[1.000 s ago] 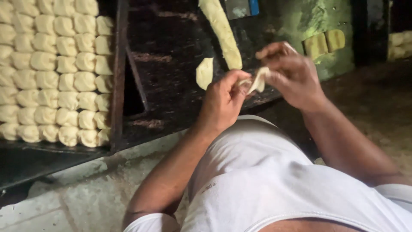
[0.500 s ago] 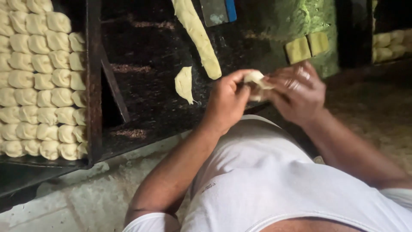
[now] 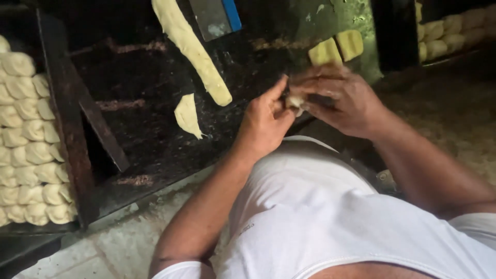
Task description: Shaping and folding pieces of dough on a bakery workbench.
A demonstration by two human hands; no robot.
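Note:
My left hand (image 3: 266, 121) and my right hand (image 3: 338, 98) meet over the dark work board (image 3: 155, 134), both closed around a small piece of dough (image 3: 295, 102) that is mostly hidden between the fingers. A long roll of pale dough (image 3: 192, 49) lies on the board to the left of my hands. Below its end lies a small flattened dough piece (image 3: 187, 114). Two cut dough blocks (image 3: 337, 48) sit just beyond my right hand.
A tray of several shaped dough pieces (image 3: 28, 144) stands at the left. A metal scraper with a blue handle (image 3: 216, 16) lies at the top. More dough pieces (image 3: 449, 28) sit at the top right. A tiled floor (image 3: 103, 248) lies below.
My hands folded the thin dough piece and closed tighter around it. The view shifted, so the board and tray slid left in the picture.

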